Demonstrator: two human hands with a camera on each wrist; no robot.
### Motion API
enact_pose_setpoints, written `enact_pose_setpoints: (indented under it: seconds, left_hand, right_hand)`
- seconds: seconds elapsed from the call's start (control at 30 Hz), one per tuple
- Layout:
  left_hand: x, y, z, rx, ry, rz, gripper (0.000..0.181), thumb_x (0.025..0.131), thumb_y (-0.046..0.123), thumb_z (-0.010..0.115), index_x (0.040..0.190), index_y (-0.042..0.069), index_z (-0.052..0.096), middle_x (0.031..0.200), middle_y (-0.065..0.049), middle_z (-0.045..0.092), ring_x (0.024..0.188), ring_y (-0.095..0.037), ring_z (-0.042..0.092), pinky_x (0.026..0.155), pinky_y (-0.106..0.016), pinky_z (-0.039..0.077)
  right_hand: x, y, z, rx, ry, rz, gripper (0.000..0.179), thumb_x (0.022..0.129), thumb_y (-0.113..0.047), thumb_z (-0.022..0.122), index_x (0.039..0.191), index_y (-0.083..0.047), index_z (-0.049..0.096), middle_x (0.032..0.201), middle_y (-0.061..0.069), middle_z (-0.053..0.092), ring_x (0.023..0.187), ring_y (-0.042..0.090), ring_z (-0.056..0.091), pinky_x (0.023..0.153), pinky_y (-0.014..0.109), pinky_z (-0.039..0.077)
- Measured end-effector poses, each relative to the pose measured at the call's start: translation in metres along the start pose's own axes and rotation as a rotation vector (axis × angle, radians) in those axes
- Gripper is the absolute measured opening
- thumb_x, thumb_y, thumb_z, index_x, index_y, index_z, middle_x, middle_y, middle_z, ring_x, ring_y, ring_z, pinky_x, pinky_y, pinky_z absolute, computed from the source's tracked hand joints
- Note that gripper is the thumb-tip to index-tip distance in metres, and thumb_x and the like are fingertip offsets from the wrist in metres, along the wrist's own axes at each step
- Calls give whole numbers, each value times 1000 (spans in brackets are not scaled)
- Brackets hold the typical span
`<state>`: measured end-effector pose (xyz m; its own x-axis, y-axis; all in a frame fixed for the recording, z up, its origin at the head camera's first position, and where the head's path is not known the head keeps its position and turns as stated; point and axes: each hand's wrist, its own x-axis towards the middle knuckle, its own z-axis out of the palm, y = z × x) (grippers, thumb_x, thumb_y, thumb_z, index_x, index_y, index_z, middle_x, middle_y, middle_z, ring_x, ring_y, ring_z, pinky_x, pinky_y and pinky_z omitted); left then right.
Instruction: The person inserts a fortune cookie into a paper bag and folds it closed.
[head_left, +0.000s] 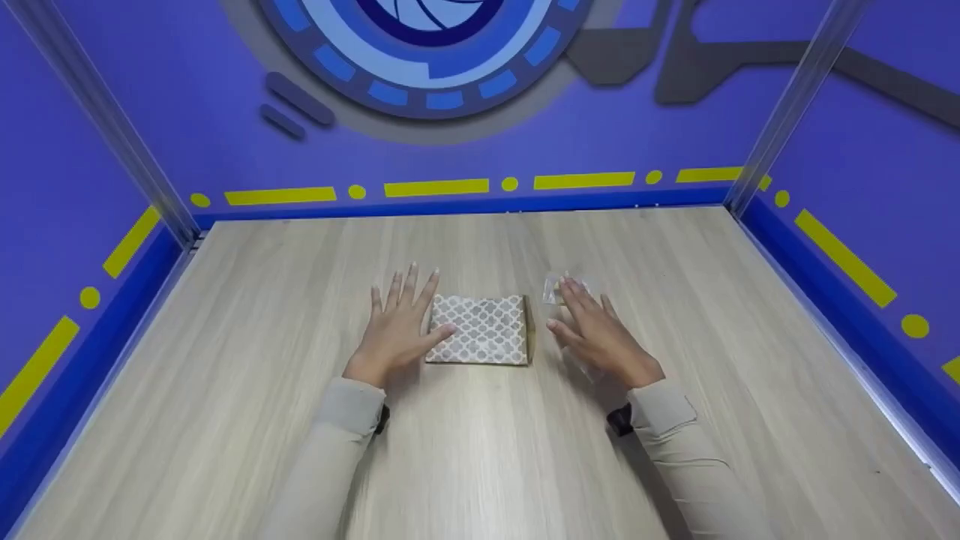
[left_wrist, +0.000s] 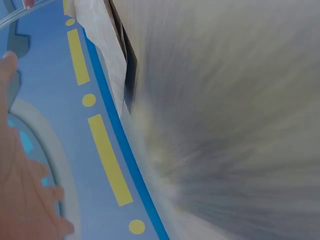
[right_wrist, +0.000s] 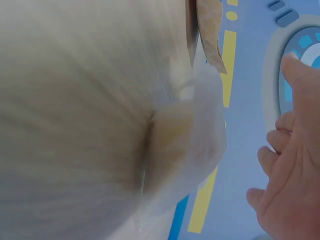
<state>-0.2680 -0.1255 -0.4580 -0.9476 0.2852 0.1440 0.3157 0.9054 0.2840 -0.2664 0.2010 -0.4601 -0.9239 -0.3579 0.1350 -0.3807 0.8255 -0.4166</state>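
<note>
A flat packet [head_left: 480, 330] with a grey-and-white lattice pattern lies at mid-table, its brown side showing along the right edge. My left hand [head_left: 397, 326] is at its left edge, fingers spread and straight, the thumb over the patterned face. Whether that thumb touches it, I cannot tell. To the right, a clear plastic bag [head_left: 550, 290] lies partly hidden under my right hand [head_left: 600, 337], whose fingers are extended. In the right wrist view the bag [right_wrist: 207, 125] looks translucent, with something yellowish-brown inside. The left wrist view catches the packet [left_wrist: 107, 45] edge-on.
The wood-grain table [head_left: 480, 450] is enclosed by blue walls [head_left: 187, 135] with yellow dashes. Metal posts [head_left: 787, 97] rise at the back corners. Each wrist wears a dark strap [head_left: 620, 420] below a light sleeve.
</note>
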Motion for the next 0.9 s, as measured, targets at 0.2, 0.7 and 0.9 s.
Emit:
enact_pose_setpoints:
  seconds: [0.2,0.7,0.9]
  left_hand:
    - [9,2,5,-16,-48,29,88,88,62,52,155,25,10,162,-12,3,149,-33,0,115,-60,-4]
    - [33,30,17,58,-195,131,87,89,63,50,155,23,10,162,-6,9,149,-28,10,117,-56,9]
    - [40,43,23,91,-294,209,88,89,64,48,155,20,10,162,-3,9,149,-25,12,118,-53,11]
  right_hand:
    - [4,-2,4,50,-85,-49,71,100,-43,45,153,-7,16,160,13,17,147,33,16,117,56,5]
    - [15,-4,10,83,-222,-126,68,100,-40,45,154,-10,16,161,11,15,148,32,15,116,59,4]
    - [18,-5,12,99,-252,-142,69,100,-37,48,153,-8,16,161,12,13,148,31,14,116,57,8]
